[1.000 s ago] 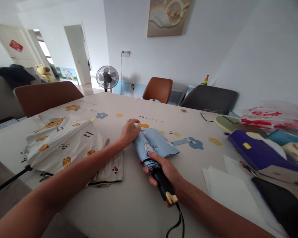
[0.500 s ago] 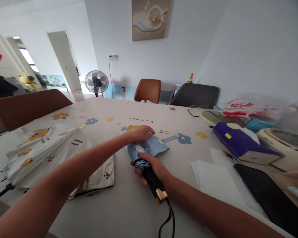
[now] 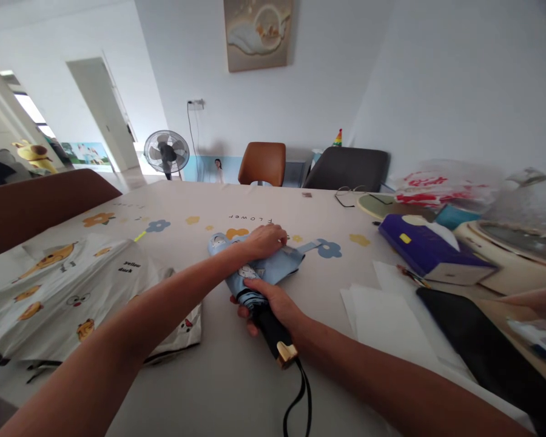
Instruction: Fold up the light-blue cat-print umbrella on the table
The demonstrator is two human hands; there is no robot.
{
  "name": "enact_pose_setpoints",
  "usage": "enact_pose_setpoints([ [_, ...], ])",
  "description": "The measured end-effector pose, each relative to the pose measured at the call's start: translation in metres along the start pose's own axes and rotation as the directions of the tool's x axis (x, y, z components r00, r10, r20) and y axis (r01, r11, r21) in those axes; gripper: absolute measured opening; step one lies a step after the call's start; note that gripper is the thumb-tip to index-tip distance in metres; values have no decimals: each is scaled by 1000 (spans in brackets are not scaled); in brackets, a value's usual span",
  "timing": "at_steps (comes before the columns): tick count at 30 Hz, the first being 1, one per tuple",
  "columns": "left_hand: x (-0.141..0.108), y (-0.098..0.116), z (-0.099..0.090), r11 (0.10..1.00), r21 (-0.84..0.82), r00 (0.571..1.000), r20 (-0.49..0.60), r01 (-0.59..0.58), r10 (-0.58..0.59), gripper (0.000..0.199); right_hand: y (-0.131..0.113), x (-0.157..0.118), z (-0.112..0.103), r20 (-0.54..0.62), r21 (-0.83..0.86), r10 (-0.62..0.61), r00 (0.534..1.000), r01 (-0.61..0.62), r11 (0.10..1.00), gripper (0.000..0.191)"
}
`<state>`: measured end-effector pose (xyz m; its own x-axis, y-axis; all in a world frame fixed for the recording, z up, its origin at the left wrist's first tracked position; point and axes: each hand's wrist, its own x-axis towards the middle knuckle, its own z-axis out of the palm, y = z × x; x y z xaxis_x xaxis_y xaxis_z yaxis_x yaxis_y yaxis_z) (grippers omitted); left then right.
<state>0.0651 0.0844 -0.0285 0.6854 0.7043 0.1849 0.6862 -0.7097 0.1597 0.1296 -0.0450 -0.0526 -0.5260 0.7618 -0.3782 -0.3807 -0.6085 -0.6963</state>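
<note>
A folded light-blue umbrella point(image 3: 279, 272) with a printed pattern lies slantwise over the table, its black handle point(image 3: 269, 331) pointing at me. My right hand point(image 3: 279, 303) is wrapped round its lower end, where the gathered fabric meets the handle, thumb on top. Over the umbrella's canopy reaches my left hand point(image 3: 267, 241), its fingers curled down on the fabric close to the blue closing strap point(image 3: 310, 246). The fingertips are partly hidden. From the gold-tipped handle end hangs a black wrist loop point(image 3: 306, 394). Left of my arms lies a loosely folded white umbrella point(image 3: 104, 285) with duck prints.
Along the right stand a purple tissue box point(image 3: 430, 252), white paper sheets point(image 3: 386, 321), a black tablet-like slab point(image 3: 473, 340) and plastic bags point(image 3: 446, 185). Glasses point(image 3: 346, 197) lie at the far side. Chairs point(image 3: 262, 164) surround the table point(image 3: 227, 388); another person's arm point(image 3: 537, 300) shows at right.
My left hand has slid a little to the right along the blue umbrella's fabric, toward the strap. My right hand keeps its grip. The whole view has shifted slightly.
</note>
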Motion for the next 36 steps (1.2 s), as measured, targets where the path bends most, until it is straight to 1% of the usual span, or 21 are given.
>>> enact_pose_setpoints([
  [2,-4,2,-7,998,-32,986,-157,47,-52,22,0,1,0,2,6,8,1000,-8,1000,25],
  [4,-12,2,-17,994,-55,950,-295,91,-103,20,0,1,0,2,14,12,1000,-12,1000,24],
  [6,-24,0,-29,990,-60,910,-389,127,-141,19,0,2,-1,9,23,-6,1000,5,1000,24],
  [8,-41,-4,-42,984,-81,875,-451,156,-176,18,1,3,-2,16,28,-14,1000,13,1000,24],
  [11,-70,-8,-58,976,-92,838,-501,195,-215,20,2,5,-5,17,29,6,1000,-6,1000,26],
  [12,-80,-9,-61,977,-90,832,-512,195,-214,24,3,5,-6,18,27,10,1000,-10,1000,27],
  [13,-89,-9,-63,979,-96,830,-519,182,-205,28,3,5,-6,16,24,8,1000,-8,1000,28],
  [15,-106,-9,-63,984,-141,844,-510,106,-163,31,3,4,-5,4,13,-3,1000,3,1000,28],
  [17,-117,-8,-60,973,-232,855,-501,16,-133,26,2,3,-4,0,2,-17,1000,17,1000,28],
  [19,-125,-6,-55,934,-356,855,-495,-33,-158,22,1,1,-2,-1,-5,-25,1000,25,1000,28],
  [23,-134,-6,-46,809,-587,857,-428,-22,-287,16,1,0,-1,-13,-18,-23,1000,22,1000,28],
  [24,-136,-8,-45,781,-625,850,-419,-14,-320,16,1,0,-1,-14,-18,-23,1000,22,1000,28],
  [27,-143,-15,-43,708,-706,800,-430,-9,-419,17,3,2,-2,-15,-18,-25,1000,25,1000,28],
  [28,-146,-17,-42,690,-724,789,-431,-11,-439,17,4,2,-2,-13,-19,-29,999,29,999,29],
  [29,-148,-20,-42,676,-737,787,-425,-13,-448,17,4,3,-3,-13,-23,-33,999,32,999,29],
  [32,-153,-25,-39,665,-747,810,-393,-6,-434,17,6,4,-5,-11,-51,-34,999,34,998,29],
  [36,-154,-27,-36,656,-754,835,-369,-13,-408,15,5,3,-8,-5,-135,-2,1000,1,991,27],
])
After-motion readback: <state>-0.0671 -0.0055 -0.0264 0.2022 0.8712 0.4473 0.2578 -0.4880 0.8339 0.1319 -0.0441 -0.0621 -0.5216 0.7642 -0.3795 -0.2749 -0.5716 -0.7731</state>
